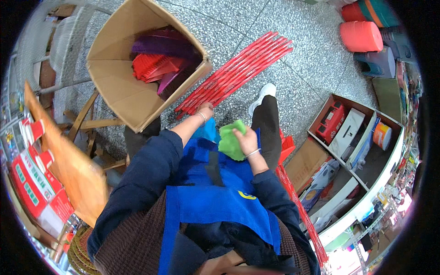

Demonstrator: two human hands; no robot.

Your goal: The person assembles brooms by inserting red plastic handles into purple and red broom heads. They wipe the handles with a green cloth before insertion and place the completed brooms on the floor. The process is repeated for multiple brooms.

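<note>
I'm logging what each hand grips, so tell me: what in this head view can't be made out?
- Left hand: fingertips at the red poles; whether it grips one is too small to tell.
- Right hand: its palm is hidden by the green cloth it clutches.
- Cardboard box: lower contents hidden by its walls.

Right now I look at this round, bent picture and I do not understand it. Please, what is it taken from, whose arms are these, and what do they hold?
There is no machine: one person wears a wide fisheye camera on the head, looking down, so straight edges bend. The two arms in dark blue sleeves are the person's own, above a blue apron. The left hand reaches to the near ends of a bundle of red sticks lying on the speckled floor. The right hand grips a green cloth. An open cardboard box beside the sticks holds red and purple plastic pieces. Shelves stand at right.
</note>
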